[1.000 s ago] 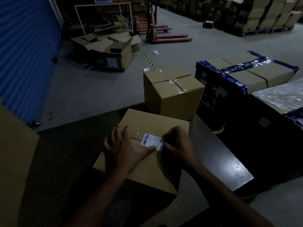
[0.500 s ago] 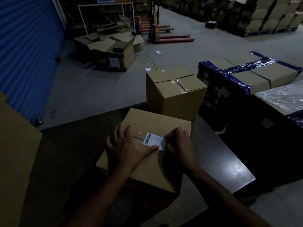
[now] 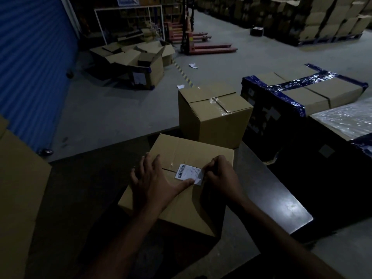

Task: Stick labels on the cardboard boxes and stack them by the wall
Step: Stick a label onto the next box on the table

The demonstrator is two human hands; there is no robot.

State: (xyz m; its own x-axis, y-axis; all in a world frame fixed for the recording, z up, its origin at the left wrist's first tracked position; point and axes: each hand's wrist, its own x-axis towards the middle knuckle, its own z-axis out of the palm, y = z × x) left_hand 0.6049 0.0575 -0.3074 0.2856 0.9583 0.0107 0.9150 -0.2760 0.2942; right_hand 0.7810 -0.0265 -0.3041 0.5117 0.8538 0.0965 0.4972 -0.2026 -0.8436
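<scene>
Left thumb [image 3: 186,183] presses label [image 3: 188,173]; right fingers [image 3: 214,164] pinch its edge.

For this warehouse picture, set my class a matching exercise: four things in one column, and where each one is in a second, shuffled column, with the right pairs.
Things:
1. label
2. taped box
3. pallet jack
4. roller door

Places:
A. far back on the floor
B. along the left side
C. on top of the near box, under the fingers
D. just behind the near box

Pairs: 1-C, 2-D, 3-A, 4-B
</scene>
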